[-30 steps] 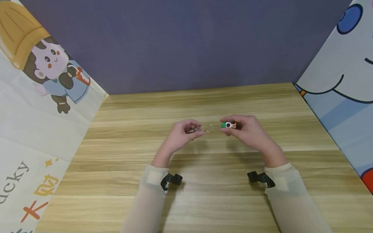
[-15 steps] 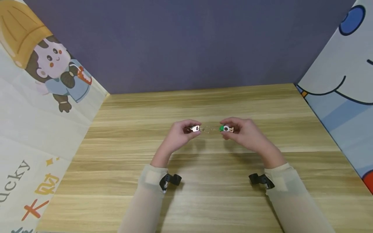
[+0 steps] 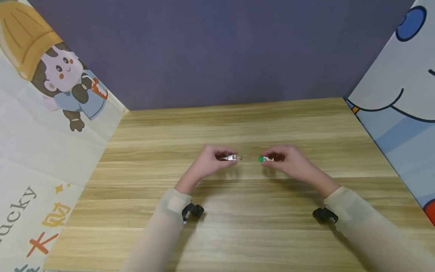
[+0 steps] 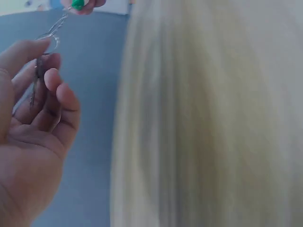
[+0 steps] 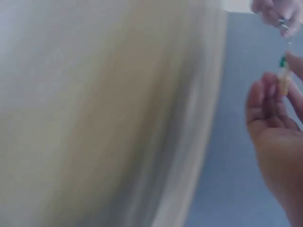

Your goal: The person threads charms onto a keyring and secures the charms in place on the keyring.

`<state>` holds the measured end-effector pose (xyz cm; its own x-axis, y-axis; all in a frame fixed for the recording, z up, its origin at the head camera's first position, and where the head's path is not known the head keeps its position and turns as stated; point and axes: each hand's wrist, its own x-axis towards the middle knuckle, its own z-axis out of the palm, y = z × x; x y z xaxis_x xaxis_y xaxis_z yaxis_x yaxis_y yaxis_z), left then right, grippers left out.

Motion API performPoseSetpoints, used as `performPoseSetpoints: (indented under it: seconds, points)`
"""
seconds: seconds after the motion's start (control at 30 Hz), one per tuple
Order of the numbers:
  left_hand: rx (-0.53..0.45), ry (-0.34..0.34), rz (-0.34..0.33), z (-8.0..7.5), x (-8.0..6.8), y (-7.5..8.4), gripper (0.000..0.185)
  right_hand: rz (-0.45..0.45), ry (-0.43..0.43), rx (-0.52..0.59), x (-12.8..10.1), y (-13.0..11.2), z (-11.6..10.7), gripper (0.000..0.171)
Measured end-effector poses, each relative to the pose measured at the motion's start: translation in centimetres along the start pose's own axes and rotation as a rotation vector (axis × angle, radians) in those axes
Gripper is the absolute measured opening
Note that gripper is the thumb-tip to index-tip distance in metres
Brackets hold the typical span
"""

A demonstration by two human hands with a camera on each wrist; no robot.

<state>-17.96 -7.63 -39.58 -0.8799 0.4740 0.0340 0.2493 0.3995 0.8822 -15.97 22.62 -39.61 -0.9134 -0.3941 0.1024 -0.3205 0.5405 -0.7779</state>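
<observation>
The head camera is looking down and forward over the wooden table, taking in both hands from some way off. Each wrist camera is sitting close behind its own palm, looking along the fingers; all three are sharing the keychain stretched between the hands.

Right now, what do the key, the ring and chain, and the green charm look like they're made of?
Key: silvery and glinting, likely bare metal.
Ring and chain: thin shiny wire links, likely metal too.
Green charm: solid bright green and white, matte; probably plastic or rubber, too small to tell.
Table: pale wood-grain, perhaps laminate.
</observation>
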Motion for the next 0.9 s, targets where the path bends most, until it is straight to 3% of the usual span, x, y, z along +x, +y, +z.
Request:
performPoseSetpoints:
  seconds: [0.13, 0.27, 0.47, 0.67, 0.9]
  points:
    - [0.037, -0.036, 0.003, 0.4, -0.1, -0.7, 0.038, 0.061, -0.004, 0.048, -0.2, 0.9, 0.4, 0.021]
    - [0.077, -0.049, 0.007, 1.0, -0.3, -1.0, 0.044, 0.062, 0.000, 0.090, -0.2, 1.4, 0.6, 0.022]
    - [-0.081, -0.073, -0.038, 1.4, -0.1, -1.0, 0.043, 0.075, -0.019, 0.108, -0.4, 1.7, 0.7, 0.022]
    - [-0.258, -0.091, -0.033, 1.4, 0.3, -1.1, 0.036, 0.077, -0.030, 0.104, -0.3, 1.9, 0.8, 0.020]
    - [-0.307, -0.072, -0.053, 1.5, 0.5, -1.5, 0.035, 0.078, -0.051, 0.093, -0.5, 2.1, 0.9, 0.022]
